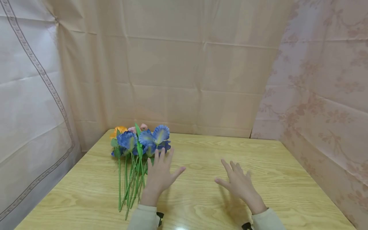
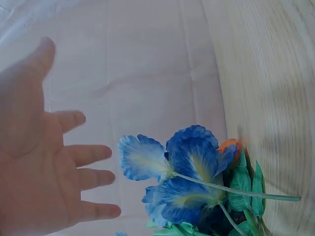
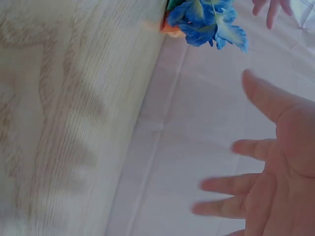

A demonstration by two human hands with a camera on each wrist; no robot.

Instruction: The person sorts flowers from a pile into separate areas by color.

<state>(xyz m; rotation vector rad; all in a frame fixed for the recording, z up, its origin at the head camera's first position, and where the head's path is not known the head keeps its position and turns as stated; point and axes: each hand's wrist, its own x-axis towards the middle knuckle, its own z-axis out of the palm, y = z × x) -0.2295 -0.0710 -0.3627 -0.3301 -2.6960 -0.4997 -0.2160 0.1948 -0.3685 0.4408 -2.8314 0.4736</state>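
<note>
Beside the left grip [image 1: 160,175], far from the right grip [image 1: 239,183], both fingers-apart, blue flowers [image 1: 146,138].

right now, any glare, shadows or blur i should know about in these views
Head view: a small bright glare at the near edge of the table, soft shadows below the right hand; left wrist view: the curtain looks pale and washed out, the orange flower smeared at its edge; right wrist view: fingertips blurred, faint soft shadows across the wood.
</note>
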